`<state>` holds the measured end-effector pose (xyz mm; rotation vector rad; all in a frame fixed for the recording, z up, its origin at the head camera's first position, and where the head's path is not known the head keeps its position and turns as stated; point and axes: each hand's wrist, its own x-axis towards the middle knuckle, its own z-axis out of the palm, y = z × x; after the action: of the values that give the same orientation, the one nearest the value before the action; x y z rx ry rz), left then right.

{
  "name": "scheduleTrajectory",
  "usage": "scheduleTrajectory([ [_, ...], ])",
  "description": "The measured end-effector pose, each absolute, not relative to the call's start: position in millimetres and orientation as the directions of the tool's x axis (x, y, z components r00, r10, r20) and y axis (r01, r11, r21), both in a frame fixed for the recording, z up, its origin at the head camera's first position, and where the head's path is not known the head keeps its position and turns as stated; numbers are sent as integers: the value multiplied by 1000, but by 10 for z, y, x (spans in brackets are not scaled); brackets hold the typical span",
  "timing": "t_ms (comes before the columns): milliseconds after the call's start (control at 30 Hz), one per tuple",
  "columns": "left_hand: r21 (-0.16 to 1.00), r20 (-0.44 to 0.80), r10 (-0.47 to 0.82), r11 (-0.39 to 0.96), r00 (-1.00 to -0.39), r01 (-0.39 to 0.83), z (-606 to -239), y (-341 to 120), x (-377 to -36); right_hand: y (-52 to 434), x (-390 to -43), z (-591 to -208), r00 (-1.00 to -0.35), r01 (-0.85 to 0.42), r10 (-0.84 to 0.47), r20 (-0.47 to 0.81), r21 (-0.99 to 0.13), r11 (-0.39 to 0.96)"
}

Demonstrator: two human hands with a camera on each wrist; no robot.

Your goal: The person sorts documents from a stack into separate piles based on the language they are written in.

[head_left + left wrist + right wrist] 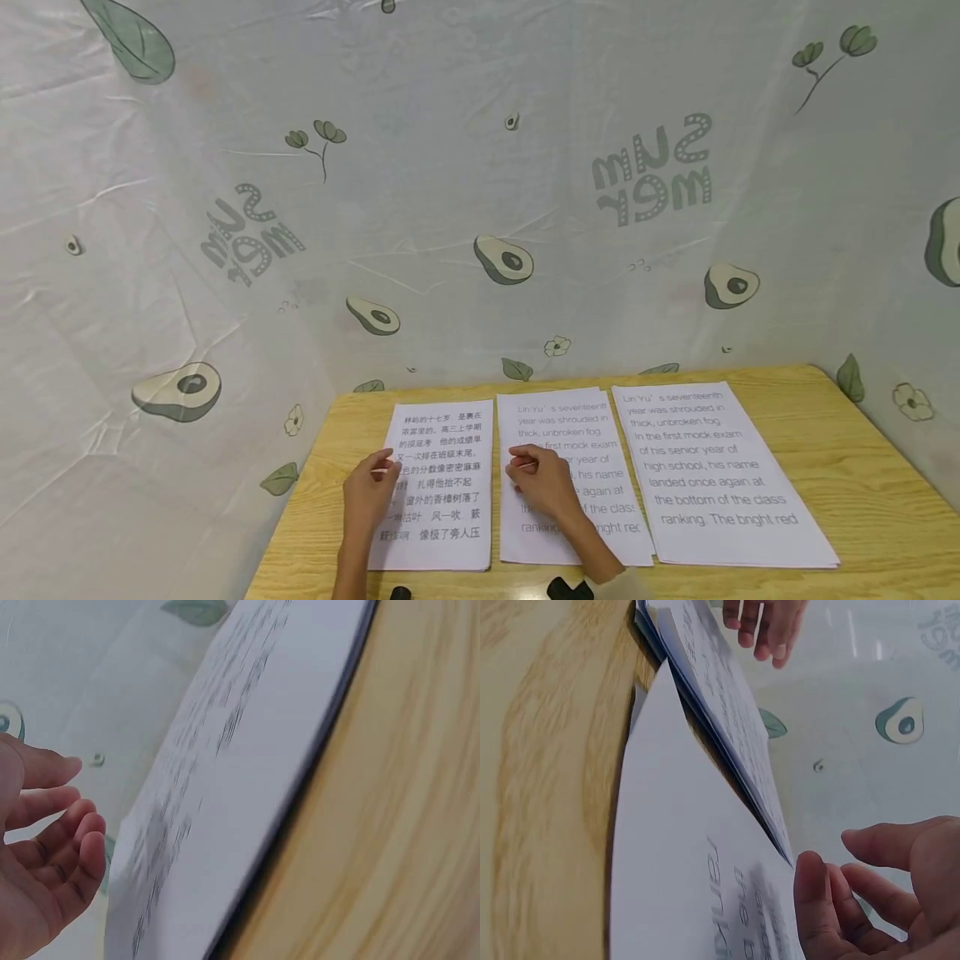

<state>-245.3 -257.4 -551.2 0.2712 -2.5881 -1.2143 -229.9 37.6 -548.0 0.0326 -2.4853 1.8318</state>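
Two hands down on the paper, one per stack. Your left hand (370,492) sits on the left stack (442,487), the one printed in Chinese, over its left margin around mid-height. Fingers loosely curled, thumb tip toward the text; the left wrist view shows the fingers (71,840) relaxed and holding nothing, with the sheet edge just beside them. Your right hand (542,482) rests on the middle stack (570,475), English text, upper-left part of the page, forearm running back along the sheet to the near edge. Its fingers look bunched near the thumb; whether they pinch a sheet corner I can't tell, the head view is too small and the right wrist view only shows curled fingertips (814,900) next to a lifted sheet edge.

Key geometry: all three stacks lie with their long axis running away from you, side by side on the wooden table (862,492). The left and middle stacks are just apart, with a thin strip of wood between. The right stack (716,475) touches or slightly overlaps the middle one and has no hand on it; your right hand is the nearer one, reaching sideways to the right. Avocado-print cloth (480,208) behind and on both sides.
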Motion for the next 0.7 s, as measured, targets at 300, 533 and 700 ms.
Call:
scheduleTrajectory([
  [300,781,133,-166,624,-977,1,-5557,-2027,-2476,741,-2269,-5464,-997,-6,67,30,-943,333],
  [533,810,106,-68,584,-992,46,-5619,-1679,-2530,1092,-2224,-5437,-993,16,111,29,-923,385],
  [700,826,90,-11,560,-996,68,-5609,-1472,-2561,1345,-2193,-5412,-987,45,161,25,-906,421],
])
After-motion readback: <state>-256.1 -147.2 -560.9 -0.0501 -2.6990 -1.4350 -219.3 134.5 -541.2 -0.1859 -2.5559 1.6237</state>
